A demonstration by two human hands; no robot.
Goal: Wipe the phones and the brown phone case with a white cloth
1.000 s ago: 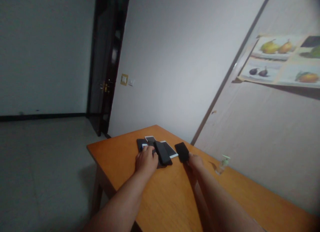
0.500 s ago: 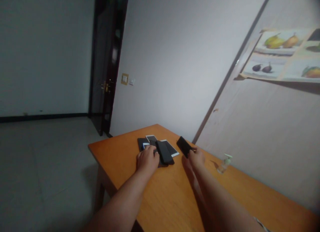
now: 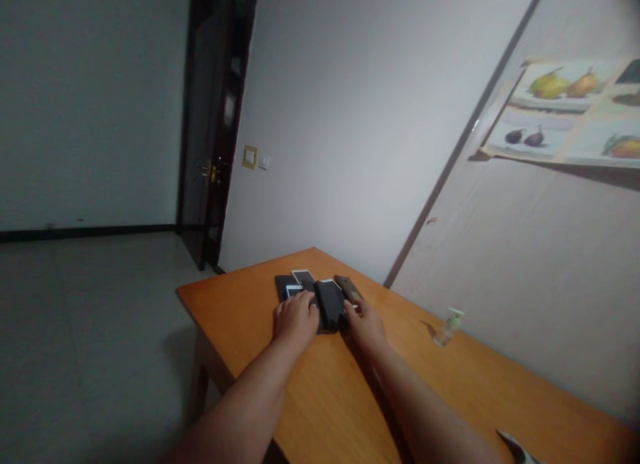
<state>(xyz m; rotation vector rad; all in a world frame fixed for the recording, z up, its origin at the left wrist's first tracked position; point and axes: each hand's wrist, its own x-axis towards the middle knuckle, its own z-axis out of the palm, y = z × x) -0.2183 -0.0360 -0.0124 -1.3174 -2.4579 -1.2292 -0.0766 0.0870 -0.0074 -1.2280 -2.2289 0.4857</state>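
Observation:
My left hand (image 3: 297,317) lies over the left side of a loose pile of phones, its fingers curled on a dark phone mostly hidden beneath it. At the pile's right side, my right hand (image 3: 367,323) has its fingers closed at the edge of a black phone (image 3: 330,303). Past those fingertips lies a brown phone-shaped thing (image 3: 349,287). A white-framed phone (image 3: 303,276) rests at the back of the pile. Another phone with a white and blue edge (image 3: 293,289) shows just beyond my left fingers, beside a dark flat device (image 3: 281,285).
The orange-brown wooden table (image 3: 320,397) has its far corner near a pale wall. A clear pump bottle (image 3: 447,329) stands to the right of my right hand. A dark door (image 3: 207,151) is at the left, and fruit pictures (image 3: 560,111) hang on the right wall.
My right hand has moved left to the pile and no longer holds up a black phone. The brown phone-shaped thing now lies at the back right. My left hand has stayed put.

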